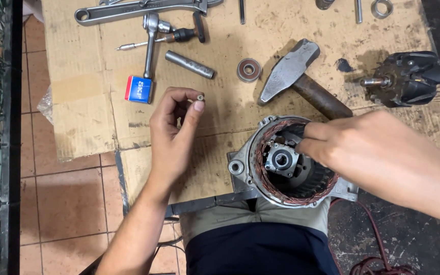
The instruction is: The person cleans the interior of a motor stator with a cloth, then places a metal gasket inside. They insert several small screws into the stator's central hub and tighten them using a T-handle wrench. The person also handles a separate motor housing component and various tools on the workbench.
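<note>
Cardboard (pixel 230 30) covers the floor. Your left hand (pixel 171 137) pinches a small bushing (pixel 200 95); your right hand (pixel 362 147) has its fingers inside the motor housing (pixel 291 163) near you, grip hidden. Dropped, the bushing could roll away; fingers may nick the copper windings (pixel 264 170).

Head view, steeply downward, close over cardboard (pixel 240 107)

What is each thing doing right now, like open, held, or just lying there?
Left hand: raised, pinching a small bushing in its fingers.
Right hand: fingers reaching inside the housing.
Housing: open, copper windings showing.
Hammer: lying flat on the cardboard.
Rotor: out of the housing, on its side.
Bearing: lying loose.
</note>
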